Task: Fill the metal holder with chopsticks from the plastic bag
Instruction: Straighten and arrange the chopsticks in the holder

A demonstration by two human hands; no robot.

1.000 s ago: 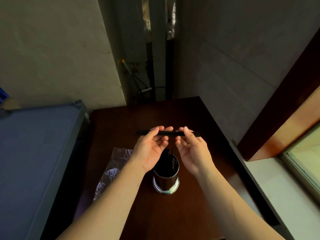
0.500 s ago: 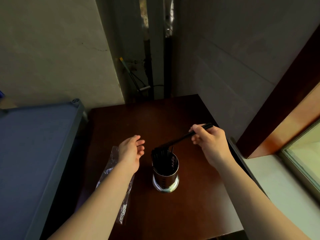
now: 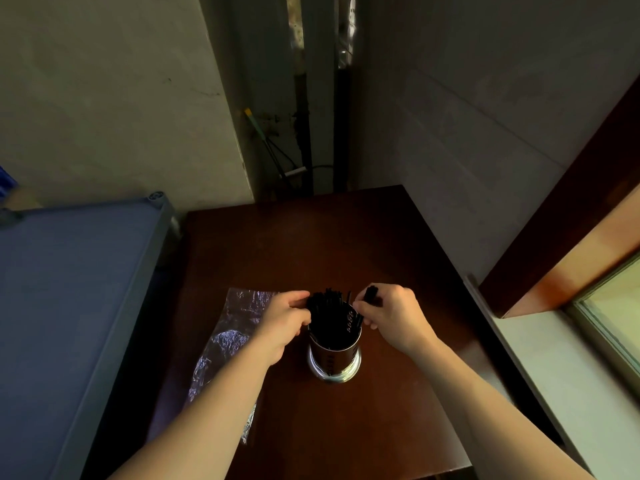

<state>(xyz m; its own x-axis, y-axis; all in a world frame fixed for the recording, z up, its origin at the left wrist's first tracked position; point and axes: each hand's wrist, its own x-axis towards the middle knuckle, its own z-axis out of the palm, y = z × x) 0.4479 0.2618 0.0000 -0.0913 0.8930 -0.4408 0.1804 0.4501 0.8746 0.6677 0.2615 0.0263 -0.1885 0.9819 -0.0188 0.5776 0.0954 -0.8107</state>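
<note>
Both hands are right at the rim of the shiny cylindrical metal holder (image 3: 334, 355), which stands upright near the middle of the dark reddish-brown wooden table (image 3: 346, 244) — its polished base ring catches the light and small perforations show on its wall. A thick bundle of slim black chopsticks (image 3: 327, 311) stands inside it, tips fanned above the rim. The left hand (image 3: 282, 322) presses against the left side of that bundle, fingers curled in toward the sticks; whether its grip actually closes on any of them, I cannot tell. The right hand (image 3: 393, 315) has its grip pinched shut on a few black chopsticks (image 3: 370, 295), their blunt ends poking up past the knuckles and their lower ends angled down into the holder's right side. To the left of the holder, partly under the left forearm, the crinkled clear plastic bag (image 3: 230, 336) lies flat on the table, its wrinkles glinting silvery. There is bare tabletop beyond the holder, all the way to the far edge by the pale wall — and more on the right toward the table's edge. A blue-grey flat surface with a metal frame (image 3: 69, 278) runs just beside the table's left edge, and a window sill (image 3: 554, 358) sits off to the right.
</note>
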